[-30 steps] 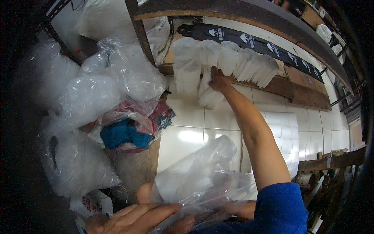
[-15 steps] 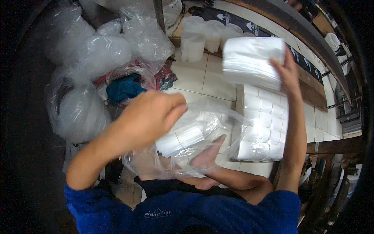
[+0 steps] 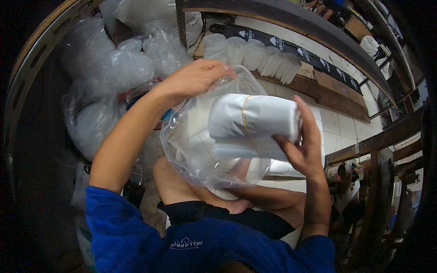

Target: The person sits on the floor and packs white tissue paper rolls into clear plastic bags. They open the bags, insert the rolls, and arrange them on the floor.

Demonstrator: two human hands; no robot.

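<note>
A large clear plastic bag [image 3: 180,148] hangs in front of me, its rim pinched in the closed fingers of my left hand [image 3: 198,76]. My right hand [image 3: 306,143] grips the right end of a folded bundle of white plastic sheets [image 3: 227,116], thumb below and fingers over the end. A yellow rubber band runs round this bundle, which is at the bag's mouth, partly over it. Through the clear film another pale banded bundle [image 3: 196,139] shows inside the bag. Behind my right hand, a wrapped white stack [image 3: 291,168] is mostly hidden.
Several filled clear bags [image 3: 125,68] are heaped at the far left. Rows of translucent round-edged stacks [image 3: 252,54] stand at the back beside a long black printed strip [image 3: 314,57] and wooden boards [image 3: 341,100]. A dark shelf beam [image 3: 291,20] crosses above; wooden framing [image 3: 373,141] stands at right.
My right hand has brought the white bundle left and down to the bag's mouth. My left hand has moved up and right, lifting the bag's rim. The view has shifted.
</note>
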